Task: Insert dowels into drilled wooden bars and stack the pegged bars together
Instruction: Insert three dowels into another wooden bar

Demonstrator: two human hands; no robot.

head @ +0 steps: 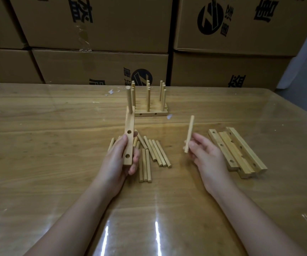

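Note:
My left hand (118,159) grips a drilled wooden bar (129,126) by its near end and holds it lengthwise above the table. One dowel (129,97) stands in the bar's far hole; two nearer holes are bare. My right hand (203,154) pinches a single loose dowel (189,133) by its lower end, nearly upright, to the right of the bar. Several loose dowels (156,153) lie on the table between my hands. A group of pegged bars (149,111) with upright dowels stands behind.
Three plain drilled bars (238,152) lie side by side at the right. The wooden table (38,145) has a glossy clear cover. Stacked cardboard boxes (100,63) form a wall right behind the table's far edge.

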